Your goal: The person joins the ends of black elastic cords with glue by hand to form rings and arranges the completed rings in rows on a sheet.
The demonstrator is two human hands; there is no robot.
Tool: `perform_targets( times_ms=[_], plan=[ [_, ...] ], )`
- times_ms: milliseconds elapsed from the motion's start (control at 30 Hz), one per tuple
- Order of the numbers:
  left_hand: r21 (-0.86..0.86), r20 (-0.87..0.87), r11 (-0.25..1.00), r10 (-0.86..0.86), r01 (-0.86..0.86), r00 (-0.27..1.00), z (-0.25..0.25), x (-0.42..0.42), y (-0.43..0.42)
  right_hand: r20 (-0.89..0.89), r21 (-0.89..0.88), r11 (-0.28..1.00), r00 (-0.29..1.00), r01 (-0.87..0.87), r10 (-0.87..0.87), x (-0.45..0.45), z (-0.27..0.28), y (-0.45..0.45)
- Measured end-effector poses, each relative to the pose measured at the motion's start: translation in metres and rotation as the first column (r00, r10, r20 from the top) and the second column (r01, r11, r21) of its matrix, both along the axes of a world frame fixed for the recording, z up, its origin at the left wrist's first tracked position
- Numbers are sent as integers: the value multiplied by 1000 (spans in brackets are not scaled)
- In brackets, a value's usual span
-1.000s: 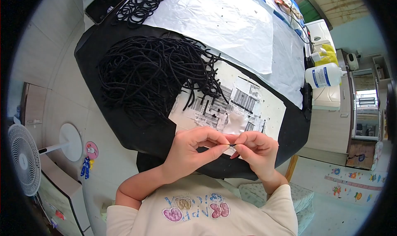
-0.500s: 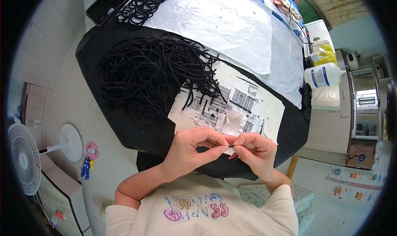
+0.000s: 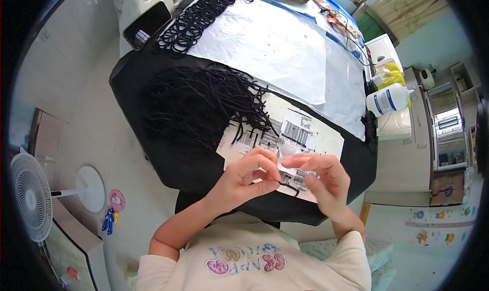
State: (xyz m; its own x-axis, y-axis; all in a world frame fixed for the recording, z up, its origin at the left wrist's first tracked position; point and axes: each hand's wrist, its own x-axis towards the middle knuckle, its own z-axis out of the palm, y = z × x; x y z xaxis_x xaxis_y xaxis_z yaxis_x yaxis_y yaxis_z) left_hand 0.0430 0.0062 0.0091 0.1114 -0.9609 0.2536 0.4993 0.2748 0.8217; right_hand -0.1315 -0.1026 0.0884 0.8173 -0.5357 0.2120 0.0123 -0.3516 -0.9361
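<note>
My left hand [image 3: 248, 178] is closed in a pinch on one end of a short black cord [image 3: 290, 189]. The cord's free end curves out toward the right. Just beside it, my right hand [image 3: 326, 183] is open, thumb and fingers apart, with nothing seen between them. Under both hands lies a pale board [image 3: 332, 141] covered with barcode labels [image 3: 295, 132]. A small white piece [image 3: 288, 151] sits on the board just beyond my fingers. Beyond my left hand spreads a large heap of loose black cords [image 3: 198, 100], some ends reaching over the board.
Black cord loops [image 3: 196, 23] lie in rows on a white sheet [image 3: 270, 41] at the far side. A phone [image 3: 147, 26] leans at the far left corner. A white bottle [image 3: 388, 99] stands at the right edge. A fan [image 3: 31, 194] is on the left.
My right hand has let go of the cord and opened, moving slightly right. My left hand keeps its pinch, and the cord now shows hanging from it. The whole view has shifted a little.
</note>
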Motion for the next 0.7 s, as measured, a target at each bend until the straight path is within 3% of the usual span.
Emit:
perform_targets(
  times_ms=[33,67,133,200,333,467,567,600,633,700],
  plan=[
    [-7,-15,999,-49,49,999,3,5,1,-8,-45,998,999,-37,37,1,5,-9],
    [-22,-63,997,-81,80,995,3,7,0,-103,-249,960,989,-127,104,6,8,-20],
    [-54,-156,988,-149,142,976,1,10,-2,-165,105,970,958,-220,235,17,6,-20],
    [-67,-187,988,-153,143,971,0,14,-3,-148,411,882,938,-230,313,30,6,-16],
    [-107,-189,990,-113,94,975,3,25,-2,-188,480,849,920,-219,344,49,5,-21],
    [39,-354,998,-40,57,935,13,44,1,-257,571,805,895,-163,364,74,16,-34],
    [164,-181,955,275,-247,944,16,60,1,-275,374,924,941,-83,196,111,19,-78],
    [150,21,904,402,-401,915,18,64,3,-315,300,953,947,30,69,127,21,-99],
    [48,305,843,498,-535,812,20,68,4,-343,221,965,937,143,-61,147,23,-122],
    [-257,722,705,595,-661,354,21,76,3,-325,59,972,925,228,-197,190,24,-171]
  ],
)
